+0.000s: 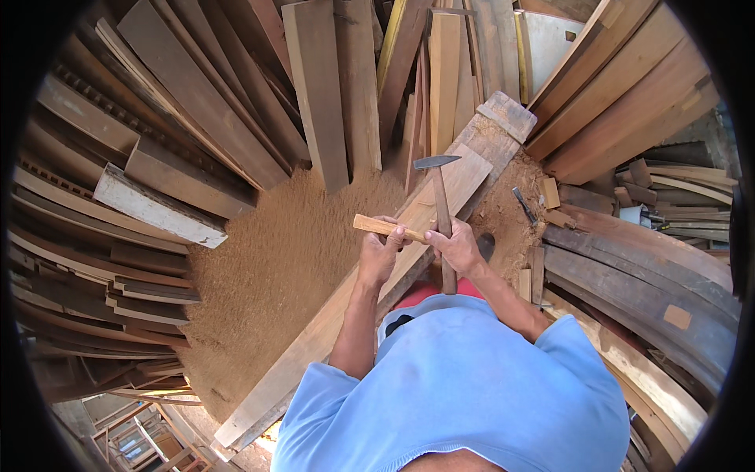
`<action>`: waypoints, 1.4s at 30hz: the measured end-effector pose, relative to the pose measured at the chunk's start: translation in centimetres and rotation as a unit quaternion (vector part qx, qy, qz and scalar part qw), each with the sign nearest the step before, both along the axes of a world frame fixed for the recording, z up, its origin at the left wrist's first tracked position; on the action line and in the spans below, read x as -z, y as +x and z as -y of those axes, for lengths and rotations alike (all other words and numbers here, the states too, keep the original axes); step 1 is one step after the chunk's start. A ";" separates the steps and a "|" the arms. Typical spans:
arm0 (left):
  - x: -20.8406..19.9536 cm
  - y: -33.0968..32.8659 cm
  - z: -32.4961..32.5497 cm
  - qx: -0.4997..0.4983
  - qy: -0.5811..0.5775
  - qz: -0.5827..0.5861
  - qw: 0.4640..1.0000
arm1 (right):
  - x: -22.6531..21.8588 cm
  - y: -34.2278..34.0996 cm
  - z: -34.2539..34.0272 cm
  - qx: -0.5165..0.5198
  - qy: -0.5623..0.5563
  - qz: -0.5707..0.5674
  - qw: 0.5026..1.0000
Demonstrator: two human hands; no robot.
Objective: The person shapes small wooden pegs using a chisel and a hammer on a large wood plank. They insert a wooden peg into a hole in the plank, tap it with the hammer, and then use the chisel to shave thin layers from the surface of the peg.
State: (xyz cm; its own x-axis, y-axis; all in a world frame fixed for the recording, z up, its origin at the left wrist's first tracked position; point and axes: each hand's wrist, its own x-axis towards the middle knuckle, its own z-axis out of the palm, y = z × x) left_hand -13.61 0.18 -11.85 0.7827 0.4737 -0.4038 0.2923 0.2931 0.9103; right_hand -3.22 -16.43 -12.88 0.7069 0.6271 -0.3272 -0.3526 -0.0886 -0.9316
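"Now, what have the hands got?"

"Well, the left hand (379,258) is closed around a short wood strip (379,226), and the right hand (462,250) curls on the handle of a hammer (442,200), its thumb seemingly meeting the strip's right end!"

"And the strip sits where?"

"Between the 2 hands, above the long plank (307,354); whether it touches, I can't tell."

"Danger spots?"

"Right hand's on 2 jobs! Loosen that grip to steady the strip, and the hammer could slide free and dent the plank. Swing with fingers this close, and a knuckle could cop it."

"Anything else?"

"Drop the strip left, and it might land in the sawdust (259,275)!"
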 end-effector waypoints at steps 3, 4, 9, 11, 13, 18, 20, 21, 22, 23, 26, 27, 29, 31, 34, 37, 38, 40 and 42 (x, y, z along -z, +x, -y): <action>1.0 -0.3 -1.1 0.020 0.091 0.010 0.996 | 0.7 0.0 0.5 -0.006 -0.128 0.083 0.988; 1.4 -0.3 -1.9 0.073 0.164 -0.031 0.983 | 0.6 0.1 0.7 -0.011 -0.130 0.070 0.989; 8.4 -0.6 -4.6 0.235 0.314 -0.173 0.903 | 0.7 -0.1 2.6 -0.025 -0.151 0.033 0.988; 10.1 -0.6 -4.6 0.243 0.320 -0.178 0.898 | 0.7 -0.2 3.1 -0.013 -0.141 0.031 0.990; 10.5 0.5 -4.5 0.243 0.338 -0.179 0.891 | 1.1 -0.3 3.7 0.000 -0.131 0.021 0.991; 10.7 2.2 -5.0 0.347 0.361 -0.181 0.847 | 1.2 -0.6 4.8 0.003 -0.149 0.031 0.988; 10.9 2.3 -5.1 0.361 0.371 -0.174 0.838 | 0.1 -0.5 4.9 -0.016 -0.158 0.081 0.984; 10.7 2.4 -5.1 0.368 0.373 -0.174 0.834 | -0.4 -0.5 4.9 -0.024 -0.162 0.106 0.981; 10.4 2.6 -5.0 0.375 0.375 -0.174 0.830 | -0.4 -0.6 4.8 -0.017 -0.149 0.149 0.977; 10.6 2.7 -4.9 0.374 0.364 -0.160 0.838 | -0.4 -0.9 4.8 -0.010 -0.136 0.192 0.972; 11.1 2.3 -4.8 0.370 0.348 -0.134 0.851 | -0.3 -1.3 4.7 -0.087 -0.172 0.255 0.947; 10.5 2.6 -4.4 0.375 0.352 -0.133 0.847 | -0.5 -1.2 4.7 -0.126 -0.200 0.263 0.935; 9.9 3.1 -4.0 0.382 0.353 -0.130 0.844 | -1.4 -1.1 5.0 -0.123 -0.195 0.189 0.955; 9.8 2.9 -4.1 0.383 0.347 -0.131 0.846 | -2.8 -1.2 4.8 -0.095 -0.178 0.147 0.968; 9.9 3.0 -4.3 0.389 0.343 -0.130 0.845 | -2.5 -1.6 4.8 -0.054 -0.167 0.179 0.968; 10.0 3.1 -4.4 0.383 0.309 -0.127 0.861 | -0.6 -1.0 5.1 -0.097 -0.187 0.220 0.953; 10.1 3.3 -4.5 0.379 0.317 -0.122 0.861 | -0.7 -0.7 5.3 -0.101 -0.182 0.176 0.962; 10.5 2.7 -4.4 0.375 0.323 -0.123 0.860 | -1.4 -0.9 5.4 -0.080 -0.161 0.118 0.977; 10.9 2.5 -4.7 0.387 0.303 -0.139 0.860 | -1.9 -0.9 5.1 -0.022 -0.127 0.103 0.986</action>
